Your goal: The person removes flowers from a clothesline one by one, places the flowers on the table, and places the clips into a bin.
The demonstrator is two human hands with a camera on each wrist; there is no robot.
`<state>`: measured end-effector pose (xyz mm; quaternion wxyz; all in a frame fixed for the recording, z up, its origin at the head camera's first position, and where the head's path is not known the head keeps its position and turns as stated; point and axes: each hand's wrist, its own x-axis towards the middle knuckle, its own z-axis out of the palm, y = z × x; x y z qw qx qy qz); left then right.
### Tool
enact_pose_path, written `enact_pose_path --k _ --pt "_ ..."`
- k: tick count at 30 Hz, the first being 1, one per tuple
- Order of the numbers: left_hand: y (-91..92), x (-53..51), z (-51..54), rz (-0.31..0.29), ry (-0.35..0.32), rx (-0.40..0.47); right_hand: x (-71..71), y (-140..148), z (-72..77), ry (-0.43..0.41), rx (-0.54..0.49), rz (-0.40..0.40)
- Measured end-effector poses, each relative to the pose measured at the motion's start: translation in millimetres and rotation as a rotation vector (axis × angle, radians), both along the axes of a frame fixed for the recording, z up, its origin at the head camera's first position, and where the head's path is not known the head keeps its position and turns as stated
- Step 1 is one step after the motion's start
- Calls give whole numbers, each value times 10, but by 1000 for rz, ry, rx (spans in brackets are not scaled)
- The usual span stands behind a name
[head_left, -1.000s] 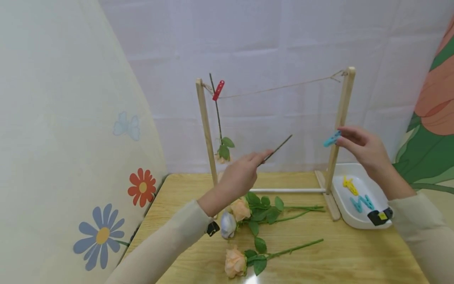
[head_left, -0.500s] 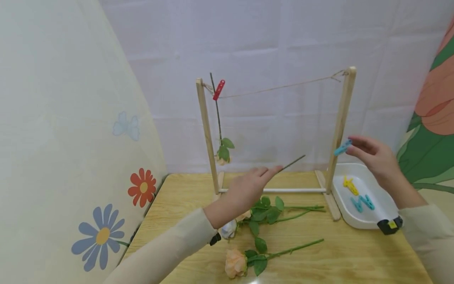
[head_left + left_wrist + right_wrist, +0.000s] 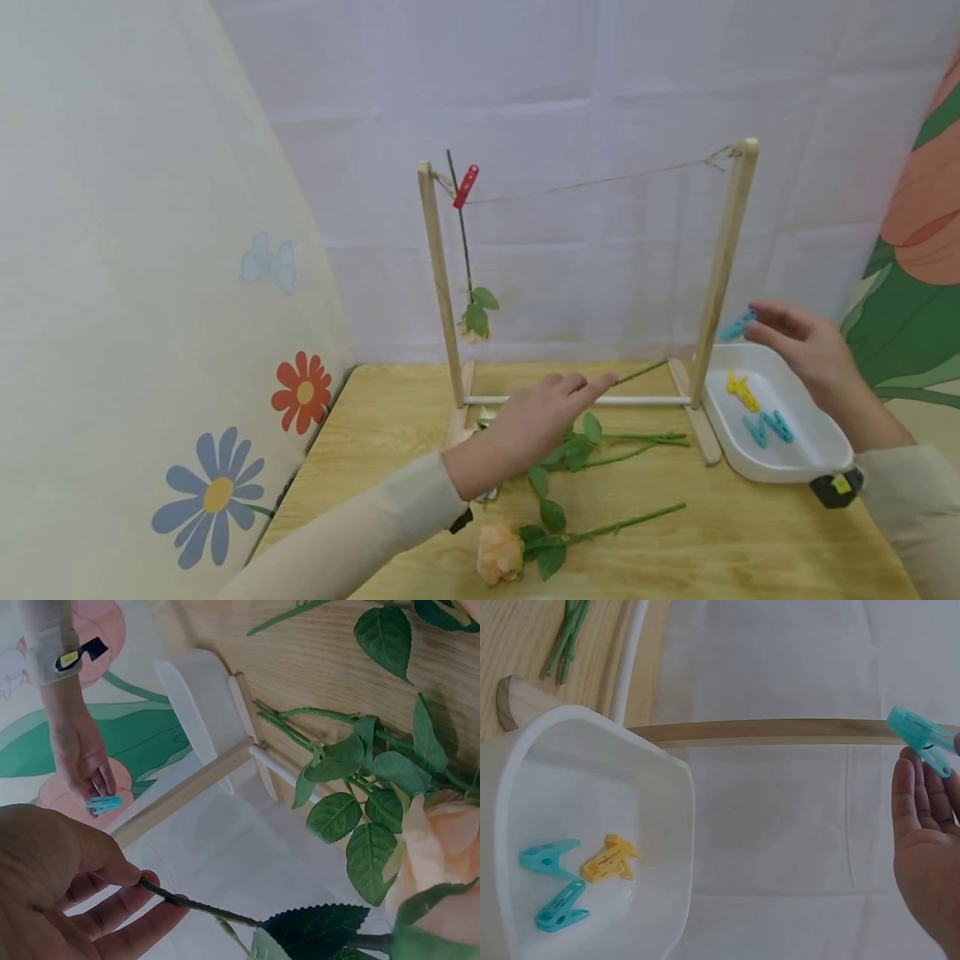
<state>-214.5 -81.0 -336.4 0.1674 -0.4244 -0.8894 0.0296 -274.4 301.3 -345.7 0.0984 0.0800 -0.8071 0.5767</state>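
My left hand (image 3: 528, 421) pinches the dark stem (image 3: 642, 372) of a rose; in the left wrist view thumb and fingers meet on that stem (image 3: 214, 909), with a leaf and part of the bloom at lower right. Most of this rose is hidden behind the hand in the head view. To the right, beside the wooden post, my right hand (image 3: 813, 362) holds a teal clothespin (image 3: 737, 325) between thumb and fingers; it also shows in the right wrist view (image 3: 921, 739). A red clothespin (image 3: 466, 187) fixes another rose (image 3: 476, 320), bloom down, on the twine (image 3: 592, 182).
A wooden frame (image 3: 729, 258) with a white bottom bar (image 3: 645, 401) stands on the table. Right of it, a white tub (image 3: 813, 429) contains teal clothespins (image 3: 767, 428) and a yellow one (image 3: 742, 392). A peach rose (image 3: 500, 553) and other stems (image 3: 637, 439) lie in front.
My left hand has moved lower and rightward, and its stem tip has dropped toward the bottom bar. My right hand has shifted right and down, past the post, still holding the teal clothespin.
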Motion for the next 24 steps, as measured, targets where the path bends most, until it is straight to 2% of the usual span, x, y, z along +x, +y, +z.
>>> enact_pose_path --k 4,10,14,17,21,24 --pt "39 26 -27 5 -30 -42 7 55 -32 -25 -7 -11" --pt "88 93 -62 49 -90 -124 0 125 -104 -41 -30 10" --pt "125 110 -116 44 -120 -126 -18 170 -167 -48 -58 34" --pt "141 115 -172 15 -130 -104 -29 200 -223 -50 -52 42" --pt "164 130 -224 -12 -137 -97 -52 234 -297 -68 10 24" --pt "191 155 -240 -7 -148 -125 -64 251 -343 -99 91 -4"
